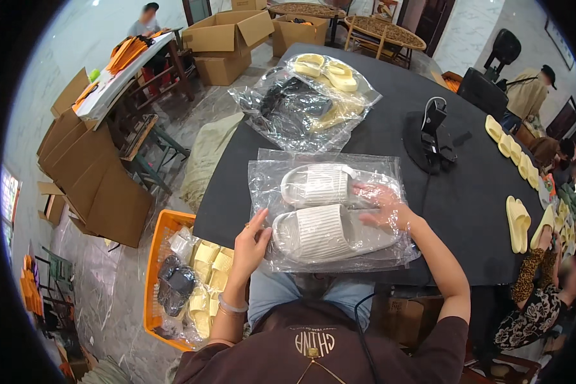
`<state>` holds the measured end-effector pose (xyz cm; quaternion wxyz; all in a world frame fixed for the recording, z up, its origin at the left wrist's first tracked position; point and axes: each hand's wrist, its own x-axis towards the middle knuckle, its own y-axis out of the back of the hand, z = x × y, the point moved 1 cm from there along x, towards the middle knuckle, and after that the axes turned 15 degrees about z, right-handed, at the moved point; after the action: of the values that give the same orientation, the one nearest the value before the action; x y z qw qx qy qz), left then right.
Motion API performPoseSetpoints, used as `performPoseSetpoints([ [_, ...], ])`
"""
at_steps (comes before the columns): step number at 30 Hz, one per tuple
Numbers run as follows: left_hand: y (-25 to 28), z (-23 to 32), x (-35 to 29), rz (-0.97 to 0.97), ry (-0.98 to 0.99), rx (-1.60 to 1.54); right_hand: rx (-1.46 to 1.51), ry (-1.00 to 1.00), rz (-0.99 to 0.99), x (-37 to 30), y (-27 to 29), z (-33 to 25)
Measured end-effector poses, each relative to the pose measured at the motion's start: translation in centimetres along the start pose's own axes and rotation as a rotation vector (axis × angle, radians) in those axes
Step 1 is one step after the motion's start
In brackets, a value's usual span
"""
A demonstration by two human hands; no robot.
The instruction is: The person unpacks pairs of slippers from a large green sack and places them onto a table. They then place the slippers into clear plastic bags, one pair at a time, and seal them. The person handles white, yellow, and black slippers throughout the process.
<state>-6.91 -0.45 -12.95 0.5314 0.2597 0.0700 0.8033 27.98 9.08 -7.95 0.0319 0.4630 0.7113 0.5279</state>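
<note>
A pair of pale grey ribbed slippers [313, 233] lies in a clear plastic bag [262, 169] at the near edge of the dark table, one slipper above the other in view. My right hand [385, 208] reaches in from the right, fingers spread over the open ends of both slippers. Its fingers look veiled by the plastic, as if inside the bag. At the bag's left edge, my left hand [251, 246] rests beside the nearer slipper's toe, fingers apart and holding nothing.
Farther back on the black table [371, 141] lies a large clear bag [288, 131] with yellow and black slippers. A black stand [432, 137] is right of it. Yellow slippers [518, 224] line the right edge, near other people. An orange crate [163, 256] of bagged slippers stands at left.
</note>
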Motion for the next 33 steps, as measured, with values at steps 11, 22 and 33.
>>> performPoseSetpoints([
  [11, 1.1, 1.8, 0.9, -0.058, 0.276, -0.165, 0.038, -0.255, -0.054, 4.1, -3.7, -1.8],
  [22, 5.4, 2.2, -2.8, -0.131, 0.622, -0.327, 0.037, -0.362, 0.042, 1.3, -4.2, 1.8],
  [33, 5.9, 0.3, -4.1, -0.106, 0.508, -0.187, -0.036, -0.489, -0.024, 0.4, -3.7, 2.9],
])
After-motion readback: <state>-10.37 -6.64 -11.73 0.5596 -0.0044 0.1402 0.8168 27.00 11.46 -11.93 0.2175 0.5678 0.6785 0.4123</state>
